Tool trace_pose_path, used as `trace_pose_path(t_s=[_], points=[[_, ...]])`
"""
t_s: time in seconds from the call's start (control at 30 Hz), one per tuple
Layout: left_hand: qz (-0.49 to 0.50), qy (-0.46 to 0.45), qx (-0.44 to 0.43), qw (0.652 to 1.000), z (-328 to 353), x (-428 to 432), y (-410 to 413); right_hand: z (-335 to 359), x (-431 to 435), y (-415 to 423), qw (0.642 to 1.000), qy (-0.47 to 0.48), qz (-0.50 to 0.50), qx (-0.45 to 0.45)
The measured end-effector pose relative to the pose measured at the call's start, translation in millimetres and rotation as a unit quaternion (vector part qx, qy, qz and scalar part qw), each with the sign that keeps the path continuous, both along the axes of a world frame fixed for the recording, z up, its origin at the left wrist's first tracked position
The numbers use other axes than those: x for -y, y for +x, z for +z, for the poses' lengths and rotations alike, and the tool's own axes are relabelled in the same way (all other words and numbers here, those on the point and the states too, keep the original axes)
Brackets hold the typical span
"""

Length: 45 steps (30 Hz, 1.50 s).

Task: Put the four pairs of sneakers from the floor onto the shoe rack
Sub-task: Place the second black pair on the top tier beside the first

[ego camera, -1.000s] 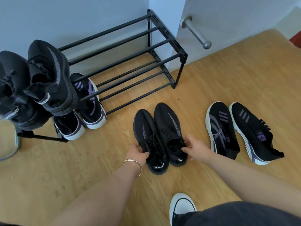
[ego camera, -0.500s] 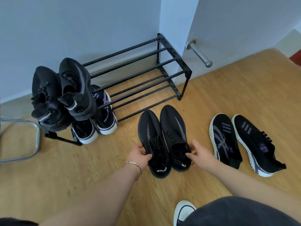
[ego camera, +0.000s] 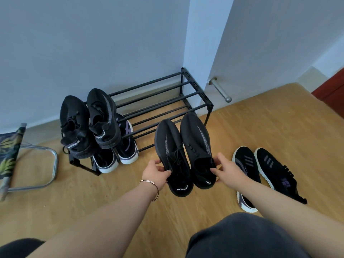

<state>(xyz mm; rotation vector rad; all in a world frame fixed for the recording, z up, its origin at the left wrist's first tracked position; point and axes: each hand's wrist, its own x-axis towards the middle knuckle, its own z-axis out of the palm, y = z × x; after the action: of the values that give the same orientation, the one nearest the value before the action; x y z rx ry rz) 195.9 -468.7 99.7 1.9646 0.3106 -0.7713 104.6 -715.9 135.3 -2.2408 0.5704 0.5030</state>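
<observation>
Black knit pair (ego camera: 184,155) pinched at collars, one shoe by left hand (ego camera: 156,173), other by right hand (ego camera: 226,170), held before shoe rack (ego camera: 163,101). Striped pair (ego camera: 264,172) left on floor (ego camera: 260,123).

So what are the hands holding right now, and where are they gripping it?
One all-black knit sneaker each: the left hand grips the left sneaker at its collar's outer side, the right hand the right sneaker likewise.
</observation>
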Motion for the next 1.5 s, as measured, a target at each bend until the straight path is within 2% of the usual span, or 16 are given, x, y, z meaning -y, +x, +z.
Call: trace_pose_path(t_s=[0.23, 0.47, 0.77, 0.97, 1.13, 1.27, 1.5], points=[[0.005, -0.021, 0.029, 0.999, 29.4, 5.3, 26.1, 28.9, 7.9, 27.0, 0.999, -0.021, 0.003, 0.033], [0.064, -0.076, 0.064, 0.993, 50.0, 5.2, 75.3, 37.8, 4.4, 84.4, 0.993, 0.009, -0.03, 0.112], [0.103, -0.093, 0.083, 0.987, 64.5, 5.2, 136.8, 44.8, 3.0, 164.3, 0.988, 0.008, -0.027, 0.154], [0.105, -0.057, 0.081, 0.99, 37.7, 2.3, 191.2, 45.0, 1.1, 213.2, 0.989, -0.029, -0.016, 0.147], [0.11, -0.009, 0.097, 0.989, 45.6, 3.0, 208.0, 37.0, -2.5, 244.5, 0.991, -0.033, -0.015, 0.128], [0.104, -0.007, 0.096, 0.99, 19.5, -2.8, 222.3, 30.7, -4.3, 254.4, 0.992, -0.032, -0.017, 0.123], [0.091, 0.017, 0.127, 0.988, 39.5, -0.2, 216.5, 22.0, -5.8, 254.2, 0.991, -0.006, -0.049, 0.122]])
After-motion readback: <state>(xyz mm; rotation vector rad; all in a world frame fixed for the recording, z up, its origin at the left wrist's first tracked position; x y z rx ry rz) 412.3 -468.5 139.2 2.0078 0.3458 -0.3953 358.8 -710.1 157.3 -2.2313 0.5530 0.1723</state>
